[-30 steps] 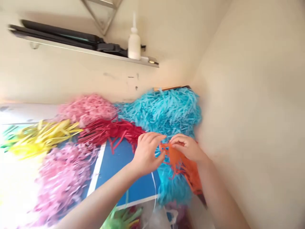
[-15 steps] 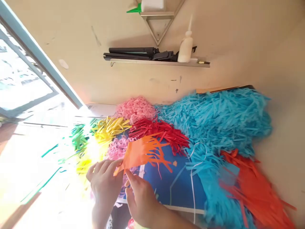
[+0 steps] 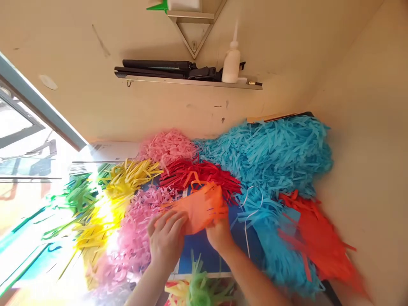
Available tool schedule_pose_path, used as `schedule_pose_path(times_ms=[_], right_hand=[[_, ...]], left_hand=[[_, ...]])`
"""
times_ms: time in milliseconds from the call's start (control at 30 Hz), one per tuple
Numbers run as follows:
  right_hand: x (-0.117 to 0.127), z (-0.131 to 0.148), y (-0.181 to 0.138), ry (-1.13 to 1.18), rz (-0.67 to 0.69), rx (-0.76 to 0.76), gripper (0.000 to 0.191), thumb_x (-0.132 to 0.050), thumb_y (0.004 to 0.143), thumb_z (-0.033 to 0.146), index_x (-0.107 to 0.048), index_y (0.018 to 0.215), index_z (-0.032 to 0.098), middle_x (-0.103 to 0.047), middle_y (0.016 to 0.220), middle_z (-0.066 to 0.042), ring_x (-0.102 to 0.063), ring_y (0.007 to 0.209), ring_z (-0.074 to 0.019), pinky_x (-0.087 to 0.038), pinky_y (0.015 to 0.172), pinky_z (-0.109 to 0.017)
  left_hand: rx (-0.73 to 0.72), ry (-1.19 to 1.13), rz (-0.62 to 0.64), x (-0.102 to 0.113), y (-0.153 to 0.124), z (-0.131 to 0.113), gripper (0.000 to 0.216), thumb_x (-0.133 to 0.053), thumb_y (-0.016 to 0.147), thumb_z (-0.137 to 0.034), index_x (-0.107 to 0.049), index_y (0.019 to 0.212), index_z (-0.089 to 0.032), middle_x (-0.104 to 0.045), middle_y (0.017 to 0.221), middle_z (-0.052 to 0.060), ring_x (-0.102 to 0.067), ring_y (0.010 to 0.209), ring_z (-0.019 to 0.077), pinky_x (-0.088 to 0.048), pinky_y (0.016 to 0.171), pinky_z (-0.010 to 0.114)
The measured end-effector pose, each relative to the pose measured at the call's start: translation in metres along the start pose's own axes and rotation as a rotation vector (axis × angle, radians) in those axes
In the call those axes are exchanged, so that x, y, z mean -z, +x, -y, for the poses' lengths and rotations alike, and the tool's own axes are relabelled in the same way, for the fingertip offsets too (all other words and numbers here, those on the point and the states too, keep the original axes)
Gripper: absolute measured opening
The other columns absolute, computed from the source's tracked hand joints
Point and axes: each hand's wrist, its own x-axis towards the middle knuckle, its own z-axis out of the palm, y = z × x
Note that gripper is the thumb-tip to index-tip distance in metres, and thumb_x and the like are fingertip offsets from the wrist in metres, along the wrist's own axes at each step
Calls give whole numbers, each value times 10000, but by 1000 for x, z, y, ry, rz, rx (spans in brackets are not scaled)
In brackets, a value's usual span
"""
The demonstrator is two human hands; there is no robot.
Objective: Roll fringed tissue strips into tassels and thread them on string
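An orange fringed sheet of tissue paper (image 3: 199, 208) is stretched between my two hands, above a blue surface (image 3: 191, 250). My left hand (image 3: 167, 233) grips its left edge, fingers bent over the paper. On the far right side, my right hand (image 3: 218, 231) is partly behind the fringe, so its fingertips are hidden; it appears closed on the strips. Behind the sheet lies a bunch of red paper strips (image 3: 178, 172). Pink-purple shreds (image 3: 137, 238) spread to the left of my left hand. Green fringe (image 3: 204, 284) shows below, between my forearms.
Turquoise paper shreds (image 3: 270, 153) heap up at the right, with red-orange fringed paper (image 3: 321, 238) beside them. Yellow strips (image 3: 134, 174), green strips (image 3: 76, 191) and light pink shreds (image 3: 172, 146) lie left and back. A wall shelf (image 3: 191, 82) bears a white bottle (image 3: 231, 63). White string (image 3: 246, 229) crosses the blue surface.
My right hand has moved right and up to the fringed side of the orange paper. My left hand has shifted right with it. The view has turned, and green fringe now shows below.
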Motion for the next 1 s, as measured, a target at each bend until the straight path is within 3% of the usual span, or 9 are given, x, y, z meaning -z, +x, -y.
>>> schedule_pose_path(times_ms=[100, 233, 300, 367, 467, 567, 700, 800, 1000], right_hand=[[62, -30, -10, -17, -144, -191, 419, -592, 811, 317, -637, 1216, 219, -696, 1149, -92, -561, 1231, -261, -397, 1099, -443], [139, -54, -33, -35, -291, -493, 300, -547, 838, 398, -661, 1029, 196, -734, 955, -84, -670, 1004, -274, -529, 886, -400], [157, -47, -45, -277, -490, -401, 267, -529, 867, 392, -630, 1003, 186, -714, 988, -118, -663, 994, -290, -525, 868, -434], [156, -30, -53, -532, -559, -103, 235, -565, 874, 327, -605, 1055, 183, -673, 1101, -153, -621, 1095, -304, -484, 946, -489], [124, -7, -52, -629, 6, 301, 389, -612, 851, 223, -575, 1238, 196, -631, 1264, -145, -553, 1240, -294, -397, 1066, -539], [92, -13, -39, -620, 461, 295, 419, -554, 851, 105, -608, 1258, 185, -681, 1241, -118, -594, 1217, -268, -335, 1111, -546], [86, -44, -27, -549, 579, 153, 307, -504, 890, 70, -712, 1063, 214, -762, 1055, -66, -678, 1073, -205, -362, 1068, -453], [98, -52, -24, -522, 604, 60, 260, -527, 910, 119, -718, 1050, 226, -754, 1087, -58, -667, 1076, -197, -383, 991, -396], [95, -38, -4, -624, 643, -54, 187, -539, 953, 205, -725, 955, 224, -760, 915, -5, -677, 881, -165, -385, 856, -306]], left_hand=[[-2, -182, 124, -34, -7, -21, 258, -498, 934, -113, -697, 982, -271, -787, 995, -13, -690, 996, 192, -318, 1000, 388], [-13, -244, 314, -58, -19, -42, 291, -484, 931, -77, -701, 939, -270, -783, 939, 1, -677, 993, 200, -323, 990, 411], [-15, -195, 439, -59, -20, -47, 278, -501, 926, -78, -705, 936, -266, -774, 931, 28, -665, 992, 226, -338, 977, 441], [-28, -138, 525, -58, -16, -50, 260, -512, 923, -85, -705, 934, -258, -764, 920, 43, -656, 985, 249, -353, 958, 463], [-75, -91, 563, -58, -7, -53, 212, -522, 919, -97, -689, 892, -224, -747, 905, 58, -652, 976, 254, -364, 960, 462], [-128, -97, 600, -58, -1, -51, 206, -510, 901, -60, -667, 900, -194, -737, 958, 74, -662, 993, 240, -348, 1018, 452], [-146, -39, 797, -48, 2, -37, 255, -466, 843, 12, -643, 826, -172, -707, 727, 58, -683, 731, 224, -390, 960, 459], [-73, -72, 882, -39, 4, -24, 259, -493, 820, 9, -660, 867, -183, -723, 761, 70, -691, 789, 240, -408, 910, 434], [238, -220, 923, -42, 5, -11, 156, -598, 891, -345, -719, 853, -254, -760, 782, 3, -698, 811, 204, -425, 871, 358]])
